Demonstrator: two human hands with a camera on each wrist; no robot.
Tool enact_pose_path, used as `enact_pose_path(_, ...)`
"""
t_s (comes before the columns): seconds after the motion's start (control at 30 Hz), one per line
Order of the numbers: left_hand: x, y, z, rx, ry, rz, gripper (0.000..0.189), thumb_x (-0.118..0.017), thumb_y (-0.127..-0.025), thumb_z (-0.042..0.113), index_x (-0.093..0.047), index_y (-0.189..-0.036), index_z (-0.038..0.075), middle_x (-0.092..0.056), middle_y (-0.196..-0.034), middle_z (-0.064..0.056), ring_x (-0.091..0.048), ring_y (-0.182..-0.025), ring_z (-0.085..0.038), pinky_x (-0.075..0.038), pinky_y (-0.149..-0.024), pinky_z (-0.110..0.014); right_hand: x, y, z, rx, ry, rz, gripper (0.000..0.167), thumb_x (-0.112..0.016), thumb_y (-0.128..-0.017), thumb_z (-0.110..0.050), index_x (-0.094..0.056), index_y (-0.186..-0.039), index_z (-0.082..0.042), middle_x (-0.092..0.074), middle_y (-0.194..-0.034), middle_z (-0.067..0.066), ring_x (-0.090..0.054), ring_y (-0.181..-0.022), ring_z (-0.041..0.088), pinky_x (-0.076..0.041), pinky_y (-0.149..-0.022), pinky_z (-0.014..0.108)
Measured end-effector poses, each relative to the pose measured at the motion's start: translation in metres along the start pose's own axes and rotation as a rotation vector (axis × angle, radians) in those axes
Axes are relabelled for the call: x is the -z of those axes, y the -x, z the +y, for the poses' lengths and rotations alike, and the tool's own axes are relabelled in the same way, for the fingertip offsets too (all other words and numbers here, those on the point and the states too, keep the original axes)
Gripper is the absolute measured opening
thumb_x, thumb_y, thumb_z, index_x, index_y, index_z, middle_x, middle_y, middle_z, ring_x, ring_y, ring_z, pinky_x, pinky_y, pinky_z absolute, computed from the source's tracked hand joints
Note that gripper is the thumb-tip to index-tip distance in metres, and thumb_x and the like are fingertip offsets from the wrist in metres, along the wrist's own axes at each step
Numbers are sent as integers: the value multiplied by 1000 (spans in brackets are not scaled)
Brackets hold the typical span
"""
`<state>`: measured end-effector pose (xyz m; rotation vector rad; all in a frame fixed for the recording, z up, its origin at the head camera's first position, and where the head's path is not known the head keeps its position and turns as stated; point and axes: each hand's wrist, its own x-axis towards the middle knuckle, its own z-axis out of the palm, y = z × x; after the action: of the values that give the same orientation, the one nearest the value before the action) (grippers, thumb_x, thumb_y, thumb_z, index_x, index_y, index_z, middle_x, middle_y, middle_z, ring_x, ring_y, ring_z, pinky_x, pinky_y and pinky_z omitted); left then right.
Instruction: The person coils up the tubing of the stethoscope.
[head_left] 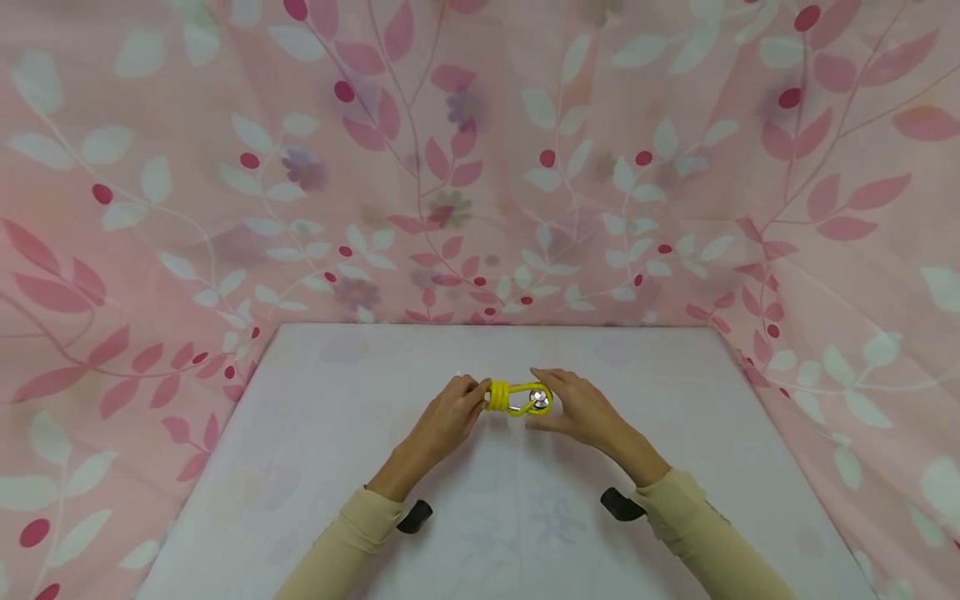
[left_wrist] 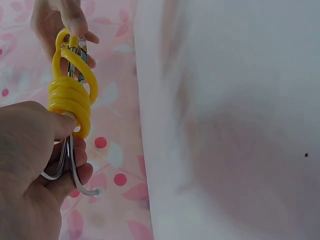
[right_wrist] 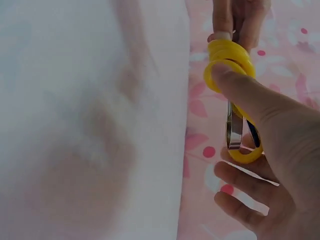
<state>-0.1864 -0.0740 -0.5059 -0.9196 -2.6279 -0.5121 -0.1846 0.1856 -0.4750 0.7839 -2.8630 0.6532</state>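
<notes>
A stethoscope with yellow tubing [head_left: 498, 396] is held up over the table, its tube wound in several turns around the middle. Its round metal chest piece [head_left: 539, 397] sits inside the loop at the right end. My left hand [head_left: 457, 406] pinches the other end by the metal ear tubes [left_wrist: 71, 160], whose pale tips stick out past the fingers. Around the loop end, my right hand [head_left: 581, 408] has its fingers spread apart, thumb on the near side. In the right wrist view the right thumb [right_wrist: 237, 82] overlaps the yellow coil and the other fingers [right_wrist: 240, 182] extend loosely.
Under both hands is a table [head_left: 315, 500] with a pale cover. Pink leaf-patterned cloth [head_left: 480, 167] hangs behind it and along both sides. A dark wrist device shows beside the left sleeve [head_left: 360, 529] and another beside the right sleeve [head_left: 697, 521].
</notes>
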Motion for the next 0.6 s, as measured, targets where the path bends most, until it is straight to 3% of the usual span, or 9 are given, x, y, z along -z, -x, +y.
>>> enact_pose_path(0.13, -2, 2, 3, 4, -10, -40, 46, -68, -93, 17, -57, -137, 5, -60, -107, -4, -50, -91, -12, -53, -96, -26, -6, -2, 2, -12, 12, -41, 71, -83, -74, -47, -62, -132, -10, -67, -125, 8, -65, -110, 27, -53, -93, 48)
enact_pose_path(0.3, -4, 2, 5, 29, -9, -95, 47, -60, -97, 17, -51, -141, 4, -59, -113, -6, -49, -96, -15, -46, -106, -34, -9, -1, 8, 14, -17, 20, 66, -86, -72, -42, -66, -126, -10, -68, -123, 7, -65, -109, 26, -54, -94, 47)
enact_pose_path(0.43, -3, 0, 5, 55, -20, -134, 56, -60, -94, 23, -46, -146, 8, -55, -124, -7, -48, -109, -20, -45, -105, -36, -11, -1, 13, 43, -28, 65, 66, -87, -71, -39, -66, -126, -9, -68, -123, 8, -65, -110, 26, -53, -94, 48)
enact_pose_path(0.6, 4, -1, 0, 71, 48, -152, 63, -63, -93, 35, -44, -148, 11, -52, -135, -7, -43, -129, -27, -39, -112, -44, -14, 1, 20, 58, -43, 77, 66, -87, -72, -38, -65, -127, -10, -66, -126, 8, -64, -113, 27, -53, -94, 49)
